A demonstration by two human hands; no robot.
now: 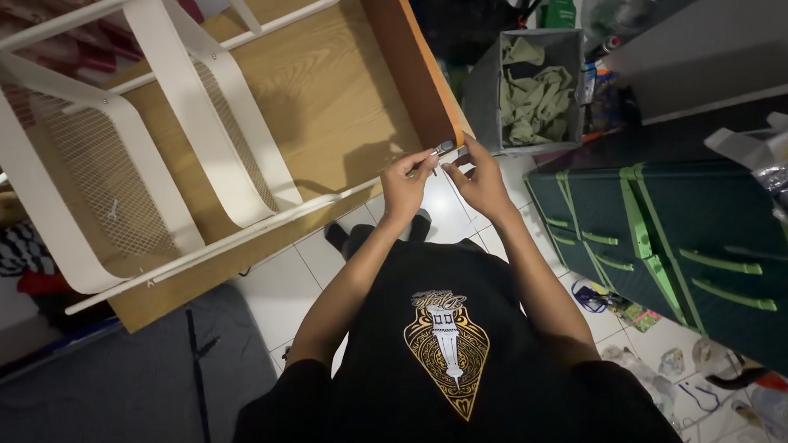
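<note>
A white metal rack (186,124) with mesh shelves lies on its side across a tilted wooden board (335,82) with an orange edge. One thin white leg (261,223) of the rack runs toward me and ends at the board's near corner. My left hand (406,187) pinches a small dark-capped piece (444,146) at that leg end. My right hand (481,184) is just beside it, its fingertips closed on the leg's tip. Both hands almost touch each other above the white tiled floor.
A grey fabric bin (539,91) of olive cloth stands beyond the board's corner. At the right is a dark green fabric drawer unit (678,244) with light green handles, with litter (683,359) on the tiles below it. A grey mattress (83,394) lies at lower left.
</note>
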